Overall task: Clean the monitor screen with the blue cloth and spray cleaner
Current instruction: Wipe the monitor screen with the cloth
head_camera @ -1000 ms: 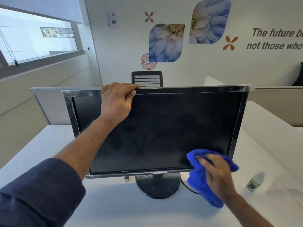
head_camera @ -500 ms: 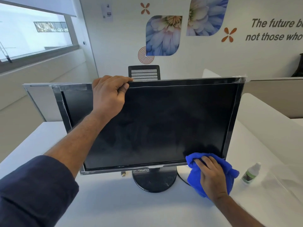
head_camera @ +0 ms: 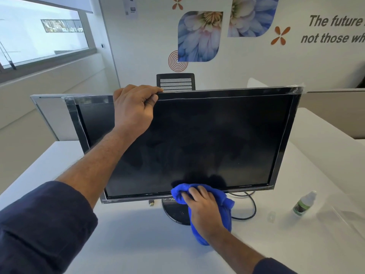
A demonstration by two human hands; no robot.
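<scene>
i'm in the wiping step, working the bottom strip of the screen. nearest me, my right hand (head_camera: 203,209) is bunched around the blue cloth (head_camera: 225,202), fingers curled into its soft folds and pressing the wad against the lower edge of the monitor screen (head_camera: 207,143), just above the round glossy black stand (head_camera: 173,213), with a loose tail of cloth hanging down toward the white table (head_camera: 138,244). off to the right the spray cleaner (head_camera: 303,203), a small clear bottle with a green label and pale cap, stands well apart from the cloth, untouched, beside a curling black cable (head_camera: 250,206). farther up, my left hand (head_camera: 134,107) grips the top bezel, fingers hooked over the back and thumb on the front, steadying the panel. the glass is flat, dark and faintly smeared with hazy patches, framed in a shiny thin bezel. next, i judge, i need even sideways strokes along the bottom, light pressure so the stand doesn't rock. behind stands a mesh chair back (head_camera: 175,82).
</scene>
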